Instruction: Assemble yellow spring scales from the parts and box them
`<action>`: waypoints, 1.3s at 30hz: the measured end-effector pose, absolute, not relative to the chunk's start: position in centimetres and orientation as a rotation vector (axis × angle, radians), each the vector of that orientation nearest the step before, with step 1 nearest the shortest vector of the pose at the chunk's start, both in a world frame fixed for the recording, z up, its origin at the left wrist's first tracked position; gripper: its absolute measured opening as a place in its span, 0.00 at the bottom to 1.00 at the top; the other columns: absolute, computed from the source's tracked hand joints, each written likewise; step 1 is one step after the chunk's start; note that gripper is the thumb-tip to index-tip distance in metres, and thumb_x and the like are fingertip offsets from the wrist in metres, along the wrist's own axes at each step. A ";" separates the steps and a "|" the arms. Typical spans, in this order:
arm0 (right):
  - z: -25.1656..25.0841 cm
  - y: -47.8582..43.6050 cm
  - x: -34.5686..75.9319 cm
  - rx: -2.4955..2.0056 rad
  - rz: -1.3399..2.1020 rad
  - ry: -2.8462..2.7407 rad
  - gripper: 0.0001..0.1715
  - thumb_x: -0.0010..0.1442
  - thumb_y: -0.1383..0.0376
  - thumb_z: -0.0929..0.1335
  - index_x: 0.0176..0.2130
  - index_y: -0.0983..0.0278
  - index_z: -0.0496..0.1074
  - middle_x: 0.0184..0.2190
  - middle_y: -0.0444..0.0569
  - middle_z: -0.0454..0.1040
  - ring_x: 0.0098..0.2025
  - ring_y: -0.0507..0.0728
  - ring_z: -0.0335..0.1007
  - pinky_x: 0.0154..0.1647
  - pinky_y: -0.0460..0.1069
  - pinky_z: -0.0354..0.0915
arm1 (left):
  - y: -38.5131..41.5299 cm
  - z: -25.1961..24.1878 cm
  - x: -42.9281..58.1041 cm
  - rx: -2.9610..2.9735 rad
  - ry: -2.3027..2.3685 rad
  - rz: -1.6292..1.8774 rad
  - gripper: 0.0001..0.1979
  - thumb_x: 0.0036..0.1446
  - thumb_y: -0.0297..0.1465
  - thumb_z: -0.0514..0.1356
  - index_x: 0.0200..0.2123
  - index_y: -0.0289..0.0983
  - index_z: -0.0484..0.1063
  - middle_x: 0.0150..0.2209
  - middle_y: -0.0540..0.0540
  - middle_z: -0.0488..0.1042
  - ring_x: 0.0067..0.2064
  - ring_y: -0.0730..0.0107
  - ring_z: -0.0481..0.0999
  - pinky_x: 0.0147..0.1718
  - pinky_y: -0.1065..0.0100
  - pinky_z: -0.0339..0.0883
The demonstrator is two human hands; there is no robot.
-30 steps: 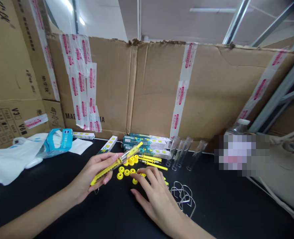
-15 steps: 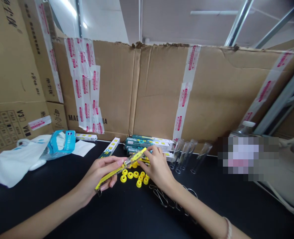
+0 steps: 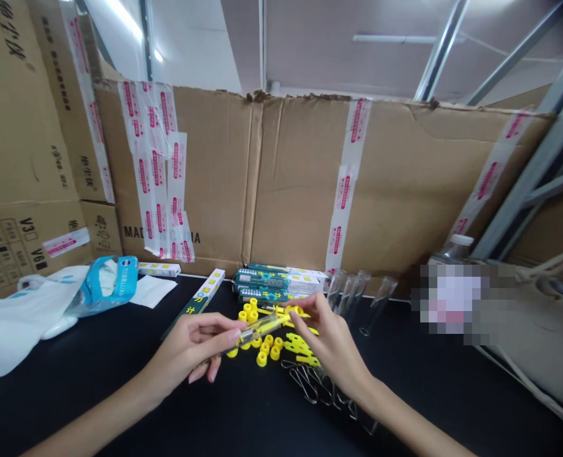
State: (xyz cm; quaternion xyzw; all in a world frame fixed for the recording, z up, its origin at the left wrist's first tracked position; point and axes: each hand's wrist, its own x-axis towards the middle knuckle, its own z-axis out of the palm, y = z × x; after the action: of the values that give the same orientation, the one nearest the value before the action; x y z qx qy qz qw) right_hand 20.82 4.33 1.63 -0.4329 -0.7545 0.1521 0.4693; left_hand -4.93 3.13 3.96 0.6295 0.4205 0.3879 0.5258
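Note:
My left hand [image 3: 207, 346] is closed around a slim clear tube [image 3: 261, 328], which is tilted up to the right. Inside the tube a silvery part and a yellow strip show through the wall. At the tube's far end, my right hand [image 3: 326, 330] pinches a yellow plastic piece [image 3: 288, 315] between thumb and fingers; its exact shape is partly hidden. Just beyond and below the hands lie several yellow ring-shaped caps [image 3: 262, 358] and flat yellow strips [image 3: 298, 346]. Bent metal wire hooks [image 3: 304, 384] lie under my right forearm.
Printed narrow boxes [image 3: 276, 279] are stacked by the cardboard wall [image 3: 304, 190], with another narrow box [image 3: 205, 295] to their left. Several clear glass tubes [image 3: 376, 308] stand at right. A tissue pack [image 3: 114, 279] lies at left; a capped bottle [image 3: 457, 247] stands at far right.
My right hand has moved slightly right and down, the tube now lies flatter, and its clear wall shows more. Yellow strips on the table have come into sight. The view has shifted slightly.

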 end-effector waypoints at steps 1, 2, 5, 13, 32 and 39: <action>1.6 3.5 21.3 -1.052 0.405 -1.832 0.06 0.72 0.59 0.62 0.42 0.58 0.60 0.42 0.52 0.77 0.39 0.57 0.81 0.36 0.50 0.79 | 3.0 3.8 -4.9 1.530 1.008 0.920 0.25 0.51 0.49 0.70 0.40 0.32 0.82 0.18 0.51 0.74 0.14 0.80 0.65 0.10 0.80 0.48; 1.5 2.8 21.7 -1.053 0.433 -1.823 0.06 0.73 0.59 0.61 0.44 0.58 0.61 0.41 0.52 0.77 0.37 0.56 0.81 0.32 0.48 0.78 | 2.9 3.7 -4.8 1.552 1.013 0.914 0.23 0.53 0.47 0.69 0.40 0.32 0.82 0.18 0.51 0.74 0.14 0.80 0.65 0.10 0.80 0.48; 1.0 1.3 22.7 -1.058 0.471 -1.835 0.08 0.71 0.61 0.63 0.46 0.60 0.70 0.40 0.50 0.75 0.30 0.55 0.79 0.29 0.48 0.76 | 2.8 3.1 -4.6 1.613 1.015 0.902 0.18 0.56 0.43 0.68 0.40 0.34 0.83 0.17 0.51 0.74 0.14 0.81 0.64 0.12 0.80 0.49; 0.7 1.1 22.9 -1.055 0.521 -1.772 0.10 0.64 0.62 0.72 0.46 0.59 0.77 0.45 0.52 0.77 0.45 0.59 0.77 0.41 0.49 0.74 | 2.9 2.3 -4.6 1.823 1.030 0.929 0.13 0.59 0.40 0.66 0.39 0.38 0.84 0.42 0.40 0.85 0.17 0.80 0.68 0.16 0.76 0.62; 0.5 -0.1 21.8 -0.922 1.034 -1.553 0.17 0.66 0.56 0.71 0.53 0.53 0.76 0.51 0.50 0.73 0.56 0.60 0.71 0.57 0.53 0.71 | 2.3 2.5 -4.9 2.302 0.819 1.230 0.09 0.55 0.24 0.68 0.37 0.43 0.84 0.39 0.49 0.86 0.41 0.67 0.86 0.42 0.73 0.79; 1.0 0.2 21.8 -0.967 1.167 -1.461 0.23 0.58 0.51 0.75 0.49 0.60 0.76 0.37 0.48 0.78 0.35 0.56 0.79 0.41 0.52 0.76 | 2.1 2.7 -4.7 2.371 0.775 1.237 0.11 0.56 0.22 0.67 0.39 0.42 0.84 0.40 0.47 0.86 0.40 0.65 0.86 0.42 0.71 0.80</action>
State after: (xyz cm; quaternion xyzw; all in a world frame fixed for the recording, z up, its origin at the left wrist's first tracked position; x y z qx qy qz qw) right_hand 21.81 0.24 1.00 -0.3989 -0.6028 0.4817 0.4954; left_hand -4.67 2.11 2.73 0.8380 0.2740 0.4373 0.1774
